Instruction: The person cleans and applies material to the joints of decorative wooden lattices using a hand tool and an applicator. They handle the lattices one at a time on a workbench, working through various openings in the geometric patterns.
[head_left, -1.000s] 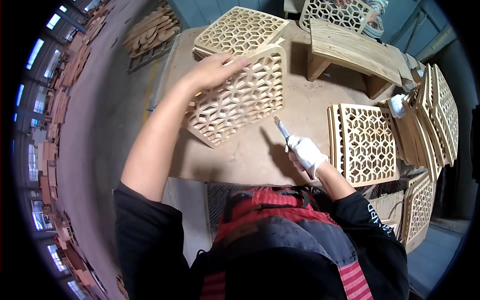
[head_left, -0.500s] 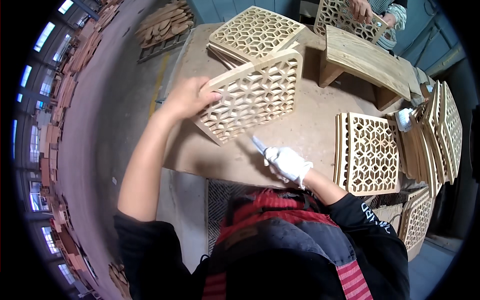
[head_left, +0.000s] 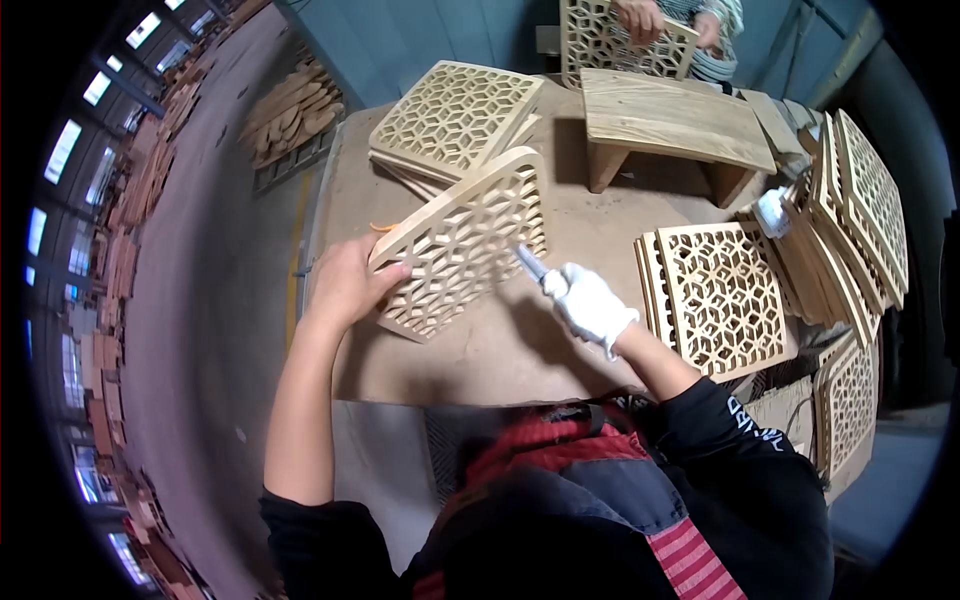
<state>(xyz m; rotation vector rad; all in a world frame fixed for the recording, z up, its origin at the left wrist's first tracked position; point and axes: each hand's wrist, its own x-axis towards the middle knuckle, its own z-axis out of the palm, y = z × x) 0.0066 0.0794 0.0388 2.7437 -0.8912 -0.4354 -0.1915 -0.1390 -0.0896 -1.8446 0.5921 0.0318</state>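
Note:
My bare left hand (head_left: 345, 285) grips the left edge of a pale wooden lattice panel (head_left: 455, 205), thumb on its near face. The panel is tilted up on edge above the table. My right hand (head_left: 592, 308), in a white glove, is closed round a slim grey hand tool (head_left: 530, 262). The tool points at the panel's right part; its tip is blurred, so its exact kind and whether it touches are unclear. Behind the held panel lies a stack of similar lattice panels (head_left: 455, 115).
Panels stand at the right (head_left: 728, 300), with another leaning stack (head_left: 872, 205) beyond. A low wooden stool-like stand (head_left: 675, 115) sits at the back of the table (head_left: 470, 370). Across from me, another person's hands (head_left: 640, 18) hold a lattice panel. A white-bristled brush (head_left: 771, 212) rests by the leaning stack.
The view has shifted. The panel in my left hand is now turned more steeply edge-on. My right hand has raised the tool closer to the panel's upper right part.

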